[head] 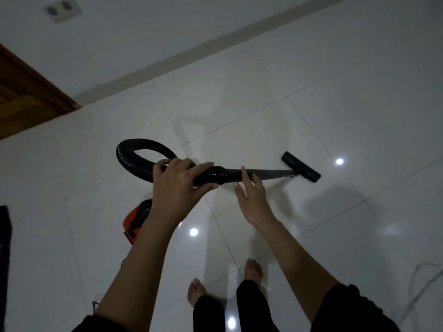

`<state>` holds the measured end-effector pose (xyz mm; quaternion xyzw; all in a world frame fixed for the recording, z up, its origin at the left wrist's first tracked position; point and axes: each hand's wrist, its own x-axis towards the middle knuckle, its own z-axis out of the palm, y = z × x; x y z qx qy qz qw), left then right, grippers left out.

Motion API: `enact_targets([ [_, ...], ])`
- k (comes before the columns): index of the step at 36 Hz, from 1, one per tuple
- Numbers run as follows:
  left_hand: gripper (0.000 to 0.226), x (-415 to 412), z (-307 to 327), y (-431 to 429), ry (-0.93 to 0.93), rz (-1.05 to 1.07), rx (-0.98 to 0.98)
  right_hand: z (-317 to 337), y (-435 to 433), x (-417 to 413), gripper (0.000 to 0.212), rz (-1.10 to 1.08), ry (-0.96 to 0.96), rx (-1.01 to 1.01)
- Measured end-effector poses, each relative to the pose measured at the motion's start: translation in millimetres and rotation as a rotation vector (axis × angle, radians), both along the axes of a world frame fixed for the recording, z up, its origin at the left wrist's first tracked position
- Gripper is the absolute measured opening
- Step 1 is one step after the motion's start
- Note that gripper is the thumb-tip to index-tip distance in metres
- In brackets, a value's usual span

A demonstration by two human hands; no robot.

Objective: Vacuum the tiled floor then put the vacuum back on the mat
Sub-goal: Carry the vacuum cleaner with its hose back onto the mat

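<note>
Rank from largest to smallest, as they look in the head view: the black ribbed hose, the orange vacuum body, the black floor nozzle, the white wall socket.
1. black ribbed hose
2. orange vacuum body, partly hidden
3. black floor nozzle and white wall socket: alike, and the socket is farther, so unranked

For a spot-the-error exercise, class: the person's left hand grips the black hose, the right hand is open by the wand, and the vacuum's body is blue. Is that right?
One detail is wrong: the vacuum's body is red-orange, not blue, as the head view shows. The rest holds: the left hand grips the black hose, and the right hand is open by the wand.
</note>
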<state>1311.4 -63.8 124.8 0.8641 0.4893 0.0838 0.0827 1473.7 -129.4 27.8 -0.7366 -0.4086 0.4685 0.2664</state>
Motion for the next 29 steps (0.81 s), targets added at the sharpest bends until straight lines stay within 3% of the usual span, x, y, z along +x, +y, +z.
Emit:
enact_targets([
  [5,0.054,-29.7,10.6,11.1,-0.052,-0.028,0.05,-4.8,15.2,-12.0,0.057,0.149,-0.111,0.229],
  [10,0.054,-69.6,11.8,18.3,-0.079,0.002,0.098,1.4,39.9,-39.1,0.039,0.269,-0.084,0.288],
  [15,0.058,-108.4,-0.4,17.7,-0.231,0.173,0.157,3.5,53.4,-91.5,0.04,0.236,-0.08,0.339],
  [18,0.072,-125.9,-13.1,11.2,-0.435,0.33,0.152,-1.5,62.8,-125.8,0.04,0.205,-0.093,0.381],
  [22,0.09,-135.0,-24.3,5.1,-0.834,0.57,-0.013,-10.1,76.7,-169.5,0.041,0.166,-0.098,0.434],
  [26,0.084,-140.2,-39.2,13.6,-1.215,0.61,-0.23,-12.5,90.6,-207.4,0.041,0.162,-0.123,0.496],
  [29,0.074,-150.9,-56.0,25.4,-1.262,0.633,-0.22,-17.0,101.0,-229.4,0.042,0.211,-0.133,0.537],
])
